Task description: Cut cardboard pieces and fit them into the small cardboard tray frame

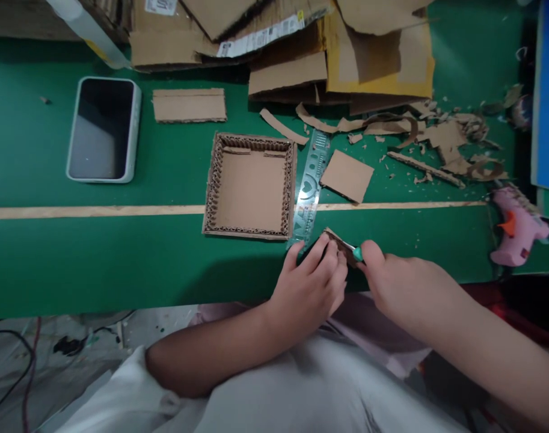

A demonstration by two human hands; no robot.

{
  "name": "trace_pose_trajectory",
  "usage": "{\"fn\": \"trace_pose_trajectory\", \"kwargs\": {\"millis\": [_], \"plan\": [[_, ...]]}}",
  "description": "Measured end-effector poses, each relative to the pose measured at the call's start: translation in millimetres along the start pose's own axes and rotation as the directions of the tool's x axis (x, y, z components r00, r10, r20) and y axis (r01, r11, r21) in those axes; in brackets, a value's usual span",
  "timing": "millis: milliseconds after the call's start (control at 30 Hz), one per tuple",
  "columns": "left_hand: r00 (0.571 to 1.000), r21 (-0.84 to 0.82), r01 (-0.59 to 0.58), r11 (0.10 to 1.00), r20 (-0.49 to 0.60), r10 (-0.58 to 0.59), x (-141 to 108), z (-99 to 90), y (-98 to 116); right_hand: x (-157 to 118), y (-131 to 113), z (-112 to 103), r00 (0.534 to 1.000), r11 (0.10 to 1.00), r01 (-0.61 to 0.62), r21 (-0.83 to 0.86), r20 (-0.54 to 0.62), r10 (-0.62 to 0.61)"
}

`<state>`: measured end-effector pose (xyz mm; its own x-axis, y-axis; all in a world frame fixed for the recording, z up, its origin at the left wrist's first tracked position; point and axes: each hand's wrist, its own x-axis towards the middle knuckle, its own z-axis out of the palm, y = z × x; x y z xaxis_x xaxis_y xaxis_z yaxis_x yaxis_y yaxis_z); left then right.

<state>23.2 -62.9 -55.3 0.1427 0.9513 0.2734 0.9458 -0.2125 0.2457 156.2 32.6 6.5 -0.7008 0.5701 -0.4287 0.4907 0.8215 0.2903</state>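
Observation:
My left hand point(317, 273) is closed on a small piece of cardboard point(332, 234) near the table's front edge, its fingers covering most of it. In my right hand point(385, 273) is a cutter with a green handle point(358, 254), its metal blade lying against the cardboard piece. Just beyond my left hand, a clear plastic ruler point(306, 191) with cut-out shapes lies slanted. Left of the ruler stands a shallow square cardboard tray point(251, 192) with corrugated walls. A flat cardboard square point(347, 175) rests to the ruler's right.
Cardboard scraps point(450, 141) litter the right side, near a pink glue gun point(518, 225). A white device with a dark screen point(103, 129) and a cardboard strip point(190, 106) lie at left. Larger cardboard sheets point(283, 72) are piled at the back of the green table point(98, 258).

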Motion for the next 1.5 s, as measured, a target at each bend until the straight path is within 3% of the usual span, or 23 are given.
{"fn": "trace_pose_trajectory", "kwargs": {"millis": [300, 600, 1100, 1500], "plan": [[1.000, -0.018, 0.001, 1.000, -0.009, -0.001, 1, 0.4, -1, 2, 0, -7, 0.996, 0.999, -0.009, 0.040, 0.088, 0.006], [1.000, -0.019, 0.003, 1.000, 0.014, -0.003, 1, -1.2, -2, -3, 2, -2, 0.999, 1.000, -0.003, 0.024, 0.040, 0.002], [1.000, -0.033, -0.001, 0.999, -0.004, 0.000, 0, 0.7, -2, -9, 4, -1, 0.996, 0.999, -0.009, 0.034, 0.089, 0.006], [1.000, -0.016, 0.001, 1.000, -0.021, -0.001, -1, 1.7, -2, -18, 13, 1, 0.972, 0.997, -0.026, 0.075, 0.234, 0.008]]}}
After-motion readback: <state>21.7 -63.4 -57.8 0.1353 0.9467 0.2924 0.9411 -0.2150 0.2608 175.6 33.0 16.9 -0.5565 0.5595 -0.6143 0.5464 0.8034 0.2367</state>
